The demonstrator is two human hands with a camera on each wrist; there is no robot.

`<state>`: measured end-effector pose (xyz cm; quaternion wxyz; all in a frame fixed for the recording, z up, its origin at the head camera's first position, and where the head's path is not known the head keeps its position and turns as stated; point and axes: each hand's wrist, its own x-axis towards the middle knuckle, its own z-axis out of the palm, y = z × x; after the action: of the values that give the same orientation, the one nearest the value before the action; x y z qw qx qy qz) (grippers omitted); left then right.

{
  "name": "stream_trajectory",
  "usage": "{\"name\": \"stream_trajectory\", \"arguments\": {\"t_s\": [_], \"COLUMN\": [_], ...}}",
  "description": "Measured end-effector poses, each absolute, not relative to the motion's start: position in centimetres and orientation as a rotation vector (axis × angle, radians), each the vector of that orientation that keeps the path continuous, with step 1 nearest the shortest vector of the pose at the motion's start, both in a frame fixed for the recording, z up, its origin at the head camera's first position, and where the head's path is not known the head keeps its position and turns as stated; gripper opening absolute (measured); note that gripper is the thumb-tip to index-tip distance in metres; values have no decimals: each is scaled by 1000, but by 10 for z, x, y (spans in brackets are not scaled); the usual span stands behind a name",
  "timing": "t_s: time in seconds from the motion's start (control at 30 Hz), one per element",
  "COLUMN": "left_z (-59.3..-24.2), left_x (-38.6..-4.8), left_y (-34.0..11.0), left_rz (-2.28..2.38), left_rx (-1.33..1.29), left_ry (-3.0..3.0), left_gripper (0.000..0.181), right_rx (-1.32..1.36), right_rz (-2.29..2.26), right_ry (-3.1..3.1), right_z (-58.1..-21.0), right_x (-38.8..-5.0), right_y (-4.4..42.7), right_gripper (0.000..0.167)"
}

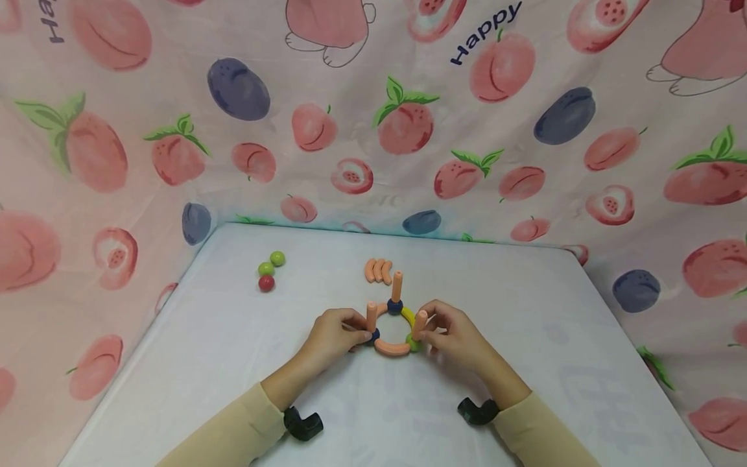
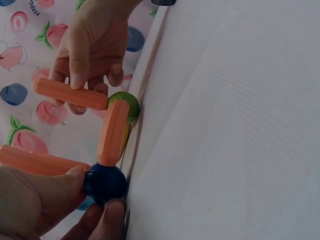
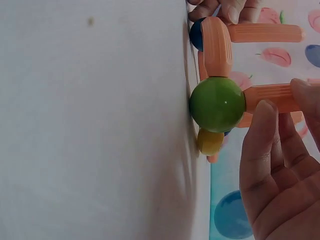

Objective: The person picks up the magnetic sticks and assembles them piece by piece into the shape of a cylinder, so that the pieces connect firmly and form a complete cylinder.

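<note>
A ring of curved rods and balls lies on the table, with straight orange rods standing upright from its balls. My left hand (image 1: 335,334) pinches the dark blue ball (image 2: 105,183) at the ring's left, beneath an upright rod (image 1: 371,316). With thumb and fingertips, my right hand (image 1: 458,334) holds the upright orange rod (image 3: 272,97) in the green ball (image 3: 217,104). A curved orange rod (image 1: 392,349) joins these two balls in front. At the back, another dark blue ball (image 1: 395,307) bears a third rod (image 1: 397,287); a yellow curved rod (image 1: 408,316) runs from it toward the green ball.
Behind the ring lie three curved orange rods (image 1: 379,271) side by side. Farther left on the white table (image 1: 192,363) sit two green balls (image 1: 266,268) and a red ball (image 1: 266,283). A fruit-patterned cloth (image 1: 362,130) hangs along the back and sides.
</note>
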<state>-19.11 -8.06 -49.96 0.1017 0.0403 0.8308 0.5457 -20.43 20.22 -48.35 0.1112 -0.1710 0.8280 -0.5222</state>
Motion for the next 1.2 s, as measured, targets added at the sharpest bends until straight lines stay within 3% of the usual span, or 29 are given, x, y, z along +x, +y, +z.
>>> {"name": "stream_trajectory", "arguments": {"t_s": [0.7,1.2], "left_z": [-501,-500], "left_x": [-190,-189], "left_y": [-81,-81], "left_rz": [1605,1573], "left_rx": [126,136], "left_ry": [2440,2450], "left_gripper": [20,24], "right_rx": [-451,-307], "right_rz": [-1382,-1195], "right_ry": [2536,2715], "right_z": [-484,-487], "right_x": [-201,-202], "right_y": [206,204], "right_gripper": [23,35]}}
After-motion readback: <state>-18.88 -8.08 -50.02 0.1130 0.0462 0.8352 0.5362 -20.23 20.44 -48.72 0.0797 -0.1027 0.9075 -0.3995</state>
